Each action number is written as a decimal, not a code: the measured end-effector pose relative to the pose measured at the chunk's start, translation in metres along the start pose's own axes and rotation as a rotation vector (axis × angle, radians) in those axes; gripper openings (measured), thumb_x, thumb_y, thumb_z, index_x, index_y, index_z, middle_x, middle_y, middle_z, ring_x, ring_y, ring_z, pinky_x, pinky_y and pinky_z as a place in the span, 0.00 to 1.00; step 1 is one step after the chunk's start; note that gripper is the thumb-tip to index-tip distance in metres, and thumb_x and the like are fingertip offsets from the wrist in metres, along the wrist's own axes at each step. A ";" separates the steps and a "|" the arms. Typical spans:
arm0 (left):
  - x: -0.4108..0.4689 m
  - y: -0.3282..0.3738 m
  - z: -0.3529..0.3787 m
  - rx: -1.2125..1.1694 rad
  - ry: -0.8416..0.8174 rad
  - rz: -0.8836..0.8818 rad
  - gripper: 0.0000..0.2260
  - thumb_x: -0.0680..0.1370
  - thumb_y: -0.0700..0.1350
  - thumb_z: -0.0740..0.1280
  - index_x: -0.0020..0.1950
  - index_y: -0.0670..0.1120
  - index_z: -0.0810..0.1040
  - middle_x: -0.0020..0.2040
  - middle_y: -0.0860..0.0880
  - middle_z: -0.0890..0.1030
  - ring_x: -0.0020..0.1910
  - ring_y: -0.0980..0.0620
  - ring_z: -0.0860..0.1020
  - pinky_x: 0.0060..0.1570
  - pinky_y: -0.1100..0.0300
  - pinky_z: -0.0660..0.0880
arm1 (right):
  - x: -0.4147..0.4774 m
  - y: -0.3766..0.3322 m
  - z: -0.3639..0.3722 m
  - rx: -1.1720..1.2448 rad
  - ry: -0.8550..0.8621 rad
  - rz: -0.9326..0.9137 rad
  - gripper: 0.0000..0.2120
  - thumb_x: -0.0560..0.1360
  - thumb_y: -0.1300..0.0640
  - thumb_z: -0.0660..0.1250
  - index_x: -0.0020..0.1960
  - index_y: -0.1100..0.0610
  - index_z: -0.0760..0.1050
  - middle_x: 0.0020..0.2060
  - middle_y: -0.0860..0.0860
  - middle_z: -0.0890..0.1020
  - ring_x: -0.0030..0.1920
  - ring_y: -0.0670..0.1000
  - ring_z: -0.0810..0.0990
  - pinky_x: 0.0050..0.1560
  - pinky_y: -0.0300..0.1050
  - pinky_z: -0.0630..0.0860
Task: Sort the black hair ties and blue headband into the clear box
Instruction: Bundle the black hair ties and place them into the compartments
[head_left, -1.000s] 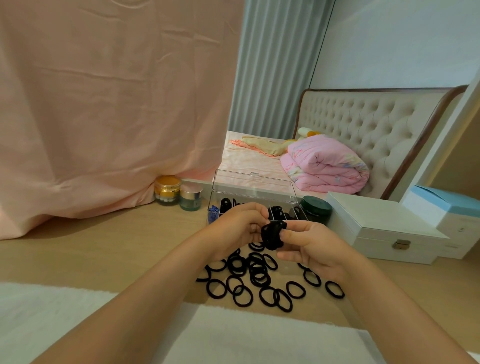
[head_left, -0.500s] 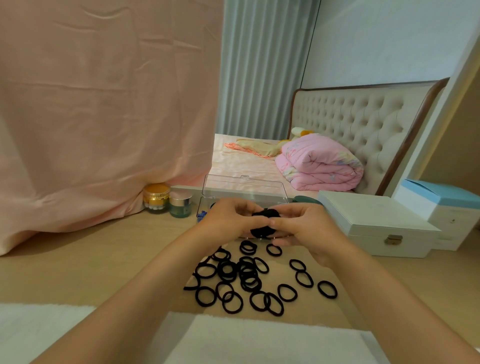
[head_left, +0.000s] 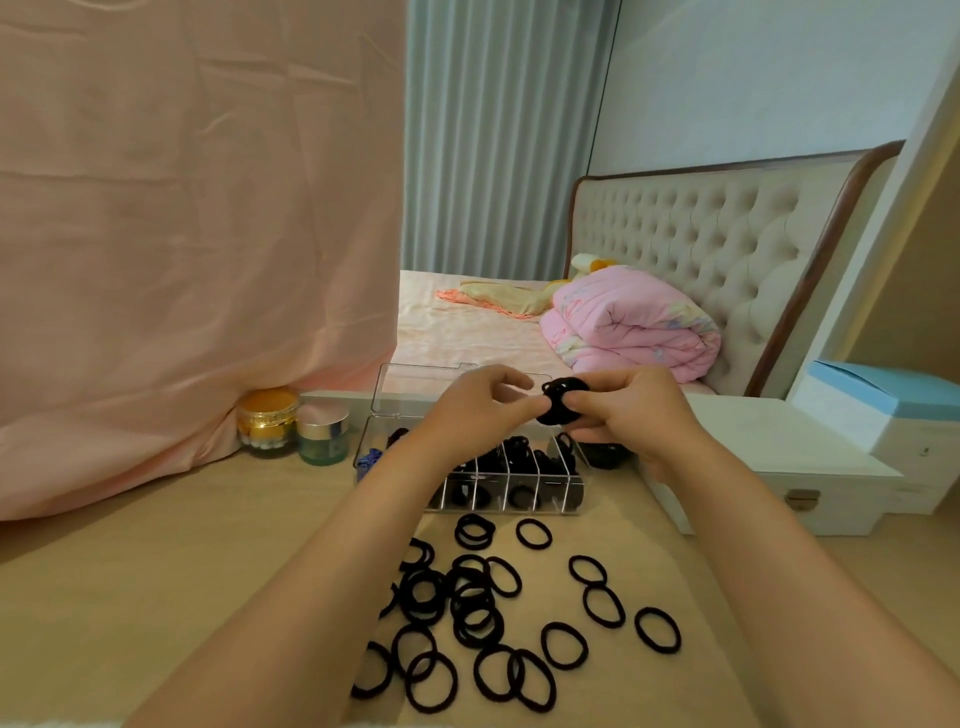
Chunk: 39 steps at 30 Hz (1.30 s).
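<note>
Both hands meet above the clear box (head_left: 569, 492), whose lid stands open behind it. My right hand (head_left: 628, 410) pinches a small bundle of black hair ties (head_left: 561, 399), and my left hand (head_left: 480, 408) touches the same bundle with its fingertips. The box has several narrow compartments, and black ties lie in most of them. Something blue, the headband (head_left: 368, 460), shows at the box's left end. Several loose black hair ties (head_left: 475, 605) lie scattered on the wooden tabletop in front of the box, between my forearms.
Two cosmetic jars, a gold one (head_left: 267, 422) and a green glass one (head_left: 323, 435), stand left of the box by a pink cloth (head_left: 182, 234). A white case (head_left: 779, 467) and a blue-lidded box (head_left: 893, 410) sit to the right. A bed lies beyond.
Both hands have risen with the bundle of ties and moved back over the box. The view has tilted down, so more of the loose ties shows.
</note>
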<state>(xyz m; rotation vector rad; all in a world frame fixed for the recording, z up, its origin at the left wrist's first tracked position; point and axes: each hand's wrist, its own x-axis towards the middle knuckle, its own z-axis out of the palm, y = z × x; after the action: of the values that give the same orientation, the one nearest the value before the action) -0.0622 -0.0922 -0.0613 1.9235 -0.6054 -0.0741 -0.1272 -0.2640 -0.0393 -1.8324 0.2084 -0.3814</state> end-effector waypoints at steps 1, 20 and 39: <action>0.001 -0.006 0.003 0.096 -0.012 0.016 0.15 0.78 0.56 0.69 0.63 0.53 0.78 0.56 0.56 0.81 0.53 0.57 0.79 0.53 0.56 0.78 | 0.004 0.005 0.002 -0.057 0.025 0.004 0.09 0.75 0.67 0.73 0.54 0.61 0.85 0.41 0.56 0.88 0.39 0.53 0.88 0.39 0.45 0.84; -0.003 -0.034 0.011 0.542 -0.037 0.239 0.12 0.80 0.54 0.65 0.63 0.57 0.78 0.61 0.56 0.80 0.61 0.52 0.73 0.61 0.52 0.72 | 0.018 0.037 0.035 -1.395 -0.149 -0.164 0.15 0.83 0.49 0.59 0.67 0.43 0.78 0.65 0.51 0.73 0.66 0.56 0.66 0.64 0.54 0.64; -0.003 -0.025 0.011 0.658 -0.139 0.184 0.15 0.80 0.55 0.62 0.66 0.60 0.77 0.68 0.54 0.72 0.68 0.51 0.65 0.66 0.54 0.66 | -0.005 0.038 0.011 -1.166 -0.305 -0.395 0.29 0.73 0.49 0.50 0.69 0.47 0.78 0.69 0.43 0.76 0.70 0.45 0.69 0.75 0.52 0.57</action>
<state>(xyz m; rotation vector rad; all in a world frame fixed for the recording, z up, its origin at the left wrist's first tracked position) -0.0589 -0.0921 -0.0888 2.4950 -0.9854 0.1262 -0.1265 -0.2638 -0.0793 -3.0681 -0.2096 -0.2459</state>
